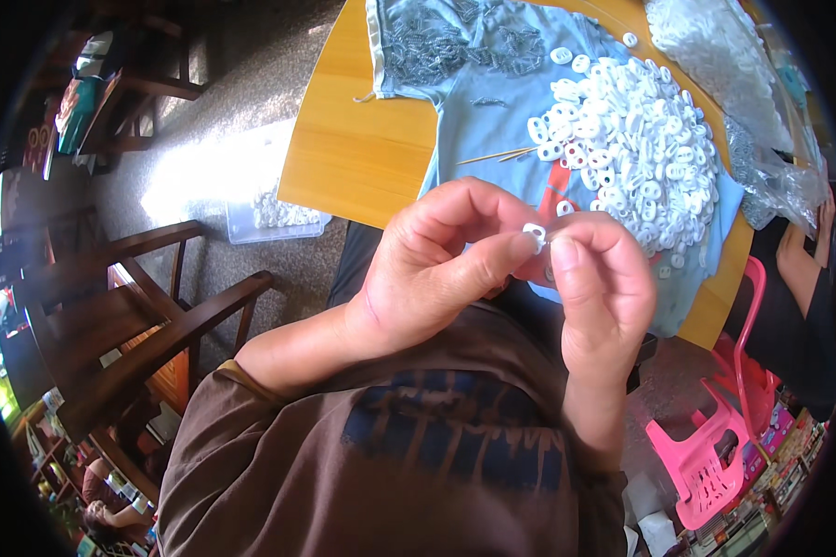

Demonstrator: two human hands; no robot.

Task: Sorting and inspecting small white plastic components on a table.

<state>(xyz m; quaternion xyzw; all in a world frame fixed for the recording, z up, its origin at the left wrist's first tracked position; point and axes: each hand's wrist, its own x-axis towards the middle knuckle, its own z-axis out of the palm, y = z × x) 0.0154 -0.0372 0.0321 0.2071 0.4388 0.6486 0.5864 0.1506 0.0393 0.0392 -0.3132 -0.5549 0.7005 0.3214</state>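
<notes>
Between the thumb and forefinger of my left hand is a small white plastic piece with holes in it. Close against it, my right hand is pinched shut; whatever its fingertips grip is too small to make out. Beyond my hands, a large heap of similar white pieces lies on a light blue garment. A pile of small grey pieces that look like springs rests on its far left part. Thin sticks and a red-orange cloth lie by the heap.
The garment covers part of a yellow wooden table. Clear bags of white pieces and grey pieces stand at the right. Another person's arm is beyond. A pink stool, a plastic box and a wooden chair surround me.
</notes>
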